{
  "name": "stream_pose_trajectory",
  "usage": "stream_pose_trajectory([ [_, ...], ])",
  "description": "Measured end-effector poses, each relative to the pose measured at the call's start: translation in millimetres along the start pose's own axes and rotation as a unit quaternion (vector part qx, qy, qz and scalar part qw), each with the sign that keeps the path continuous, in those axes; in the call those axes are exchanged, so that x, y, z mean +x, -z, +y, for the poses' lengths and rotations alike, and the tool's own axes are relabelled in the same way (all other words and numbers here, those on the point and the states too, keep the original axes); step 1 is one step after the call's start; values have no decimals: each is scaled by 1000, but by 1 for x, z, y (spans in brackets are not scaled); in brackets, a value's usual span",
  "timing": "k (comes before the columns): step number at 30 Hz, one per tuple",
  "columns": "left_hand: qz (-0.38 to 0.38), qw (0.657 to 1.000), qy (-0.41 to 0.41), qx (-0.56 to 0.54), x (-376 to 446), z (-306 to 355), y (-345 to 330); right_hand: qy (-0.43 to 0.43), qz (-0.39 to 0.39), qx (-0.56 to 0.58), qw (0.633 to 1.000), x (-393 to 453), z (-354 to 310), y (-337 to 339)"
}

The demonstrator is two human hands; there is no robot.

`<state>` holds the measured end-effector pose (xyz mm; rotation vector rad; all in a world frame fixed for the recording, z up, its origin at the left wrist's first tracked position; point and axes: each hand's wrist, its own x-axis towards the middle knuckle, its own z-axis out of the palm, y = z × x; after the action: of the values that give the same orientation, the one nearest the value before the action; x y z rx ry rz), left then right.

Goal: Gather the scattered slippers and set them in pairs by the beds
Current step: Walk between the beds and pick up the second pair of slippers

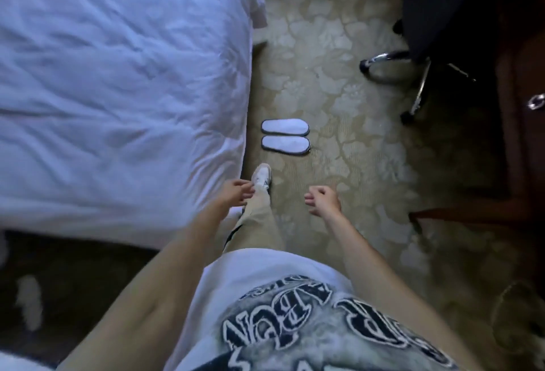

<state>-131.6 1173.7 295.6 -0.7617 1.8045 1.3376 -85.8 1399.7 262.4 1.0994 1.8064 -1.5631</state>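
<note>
Lying side by side on the carpet (339, 134) just beside the bed (118, 75), the slippers (285, 135) are seen ahead of both hands, long axes crosswise. Nothing is held: left hand (236, 192) and right hand (323, 201) are loosely curled, roughly equidistant.

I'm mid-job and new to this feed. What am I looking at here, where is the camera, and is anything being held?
There is no machine: one wide-angle camera worn on a person's head looks down at their own arms. The left hand and right hand are loosely curled and hold nothing. On the patterned carpet two white slippers lie side by side as a pair, next to the white bed. A wheeled chair stands to the right. The person's shoe is just short of the pair.
</note>
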Motion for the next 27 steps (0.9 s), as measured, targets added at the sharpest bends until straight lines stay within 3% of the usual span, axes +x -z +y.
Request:
stream_pose_trajectory([
  [6, 59, 980, 41, -184, -112, -160, -11, -15, -81, -128, 988, -79, 95, 28],
  [10, 141, 959, 91, -229, -178, -278, -11, -21, -128, -180, 975, -111, 144, 19],
  [16, 197, 910, 201, -305, -245, -438, -24, -58, -116, -271, 954, -138, 197, 17],
  [21, 154, 900, 217, -345, -292, -523, 2, -34, -128, -322, 937, -180, 200, -51],
  [27, 256, 818, 184, -481, -325, -575, 106, 17, -209, -414, 886, -216, 198, -158],
])
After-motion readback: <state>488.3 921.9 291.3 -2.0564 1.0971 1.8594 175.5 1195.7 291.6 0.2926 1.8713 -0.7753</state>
